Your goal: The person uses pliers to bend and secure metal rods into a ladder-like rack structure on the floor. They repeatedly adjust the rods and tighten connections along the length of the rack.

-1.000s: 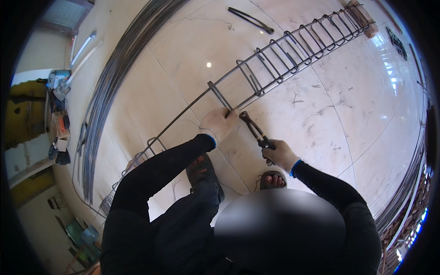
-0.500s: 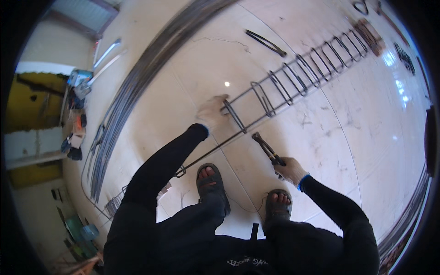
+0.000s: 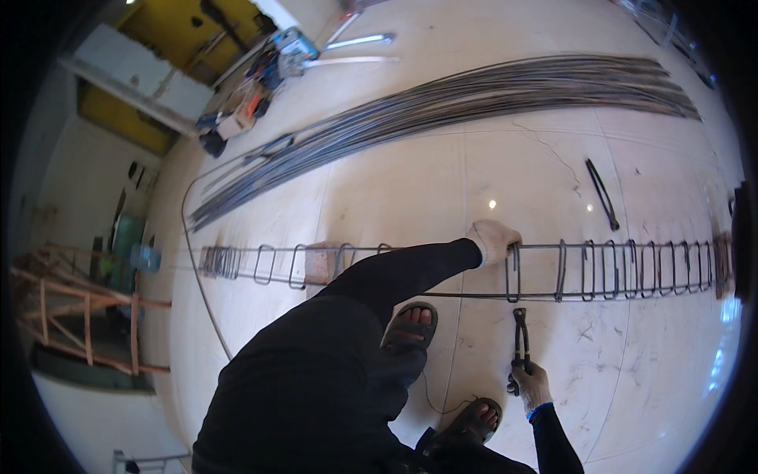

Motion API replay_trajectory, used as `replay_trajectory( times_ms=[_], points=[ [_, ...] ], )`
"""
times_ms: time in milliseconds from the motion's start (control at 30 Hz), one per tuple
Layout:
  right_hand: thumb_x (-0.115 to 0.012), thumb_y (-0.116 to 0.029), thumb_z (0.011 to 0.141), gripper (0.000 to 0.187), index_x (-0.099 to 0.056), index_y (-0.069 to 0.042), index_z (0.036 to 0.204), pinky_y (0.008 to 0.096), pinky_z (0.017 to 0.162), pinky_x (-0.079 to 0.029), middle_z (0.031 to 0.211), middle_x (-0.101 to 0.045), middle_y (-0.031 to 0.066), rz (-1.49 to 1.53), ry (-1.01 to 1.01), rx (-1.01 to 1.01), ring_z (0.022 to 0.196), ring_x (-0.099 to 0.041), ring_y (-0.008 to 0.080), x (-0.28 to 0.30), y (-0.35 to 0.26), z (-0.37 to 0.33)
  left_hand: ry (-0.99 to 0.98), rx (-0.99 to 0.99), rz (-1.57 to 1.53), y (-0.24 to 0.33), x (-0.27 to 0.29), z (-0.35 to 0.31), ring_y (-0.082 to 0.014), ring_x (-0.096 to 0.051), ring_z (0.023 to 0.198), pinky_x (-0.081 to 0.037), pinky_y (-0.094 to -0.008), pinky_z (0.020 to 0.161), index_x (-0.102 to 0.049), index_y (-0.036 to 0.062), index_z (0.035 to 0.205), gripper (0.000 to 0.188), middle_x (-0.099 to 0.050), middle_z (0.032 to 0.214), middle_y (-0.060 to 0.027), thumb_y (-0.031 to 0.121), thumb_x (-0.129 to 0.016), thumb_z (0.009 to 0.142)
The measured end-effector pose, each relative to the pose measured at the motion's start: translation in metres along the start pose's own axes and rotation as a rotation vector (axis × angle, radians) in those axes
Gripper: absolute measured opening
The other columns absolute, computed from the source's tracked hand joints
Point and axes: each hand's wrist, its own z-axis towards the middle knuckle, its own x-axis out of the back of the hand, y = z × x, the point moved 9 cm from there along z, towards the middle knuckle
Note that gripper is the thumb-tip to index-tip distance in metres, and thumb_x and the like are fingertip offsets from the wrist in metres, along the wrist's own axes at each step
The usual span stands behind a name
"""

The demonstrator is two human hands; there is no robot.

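Observation:
A long rebar cage (image 3: 616,299) of thin steel bars and rectangular stirrups runs across the floor in front of my feet. My left hand (image 3: 496,240), in a pale knit glove, is closed at the far bar, at the top corner of a stirrup (image 3: 513,276); its fingertips are partly hidden. Lower right, my gloved right hand (image 3: 532,385) grips the dark handles of end-cutting pincers (image 3: 519,338). Their jaws point away from me, just short of the near bar and apart from it. My left arm covers part of the cage.
Beyond the cage lies a thick bundle of steel rods (image 3: 442,99). A dark, narrow two-legged tool (image 3: 602,196) rests on the tiles. Blocks (image 3: 319,263) support the cage. A wooden frame (image 3: 87,308) stands at left; boxes and bags (image 3: 241,114) sit farther back.
The view has swung round, so the cage now lies level across it and more of its left part shows. My left hand stays at the cage; my right hand still grips the pincers.

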Motion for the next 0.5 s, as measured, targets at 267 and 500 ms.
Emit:
replay_trajectory(
  times_ms=[267,500],
  points=[
    [-0.075,-0.045,0.088,0.042,-0.078,-0.003,0.097,0.0508,0.077,-0.06,0.089,-0.078,0.0222,-1.377,0.309,0.363,0.084,-0.077,0.0373,0.013,-0.046,0.004,0.17,0.089,0.133,0.003,-0.019,0.011,-0.0325,-0.079,0.097,-0.06,-0.0489,0.08,-0.078,0.0134,0.105,0.021,-0.08,0.096,-0.0122,0.025,-0.066,0.093],
    [-0.082,-0.015,0.083,0.037,-0.071,-0.004,0.117,0.0522,0.097,-0.053,0.113,-0.071,0.0204,-1.123,0.123,1.271,0.11,-0.067,0.0413,-0.149,-0.206,-0.112,0.186,0.026,0.166,0.003,-0.011,-0.009,-0.0293,-0.08,0.096,-0.059,-0.0462,0.078,-0.08,0.0171,0.099,0.016,-0.081,0.096,-0.0074,0.028,-0.071,0.091]
  ],
)
